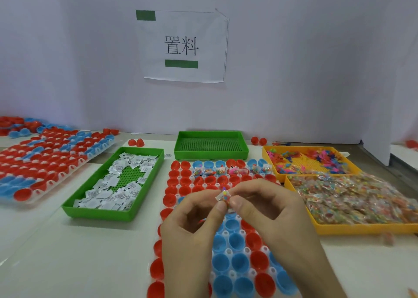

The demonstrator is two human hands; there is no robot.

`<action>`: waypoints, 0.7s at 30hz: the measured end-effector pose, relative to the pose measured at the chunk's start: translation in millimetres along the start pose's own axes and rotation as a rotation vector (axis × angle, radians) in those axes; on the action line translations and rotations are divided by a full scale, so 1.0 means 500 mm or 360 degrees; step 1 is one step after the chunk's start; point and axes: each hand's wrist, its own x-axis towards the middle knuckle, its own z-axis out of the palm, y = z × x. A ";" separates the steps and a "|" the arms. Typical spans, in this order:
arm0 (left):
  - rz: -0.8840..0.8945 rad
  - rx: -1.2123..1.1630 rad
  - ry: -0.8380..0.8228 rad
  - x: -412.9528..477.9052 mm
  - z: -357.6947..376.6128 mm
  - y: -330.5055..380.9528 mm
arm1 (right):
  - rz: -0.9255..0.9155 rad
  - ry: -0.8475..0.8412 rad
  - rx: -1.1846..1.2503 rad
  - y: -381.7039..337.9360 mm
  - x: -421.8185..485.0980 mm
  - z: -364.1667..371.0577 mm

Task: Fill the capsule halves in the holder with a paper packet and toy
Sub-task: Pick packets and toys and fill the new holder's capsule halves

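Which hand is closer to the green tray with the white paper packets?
Left. The left hand sits just right of that green tray, over the capsule holder. The right hand is farther right, nearer the yellow trays. Both pinch one toy packet.

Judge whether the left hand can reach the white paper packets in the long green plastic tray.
Probably yes: only bare table separates left hand from the white paper packets in the green tray, though it pinches a colourful packet.

Workshop packing station: white worktop (67,252) with green and yellow perforated plastic trays (99,214) of sorted parts, clear plastic holders (78,161) of red and blue capsule halves (236,241), printed paper sign (183,46) on white partition (294,83).
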 end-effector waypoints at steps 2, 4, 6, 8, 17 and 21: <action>0.0006 0.0049 -0.0035 -0.002 -0.002 0.000 | 0.0008 0.0005 -0.0036 0.003 -0.002 -0.002; -0.0004 0.0087 -0.0050 -0.001 -0.005 0.001 | -0.0040 0.0022 -0.0100 0.007 -0.004 -0.003; -0.0053 0.0093 -0.0086 0.000 -0.008 0.003 | -0.0093 0.0044 -0.0202 0.011 -0.005 -0.006; -0.0103 0.0089 -0.0162 0.000 -0.010 0.006 | -0.0120 0.0037 -0.0312 0.011 -0.006 -0.008; -0.0156 0.0208 -0.0414 0.004 -0.044 0.002 | -0.0133 -0.0115 -0.0495 -0.001 -0.014 -0.023; -0.0112 0.0148 -0.0349 0.003 -0.052 0.006 | -0.0106 -0.0150 -0.0403 -0.004 -0.015 -0.022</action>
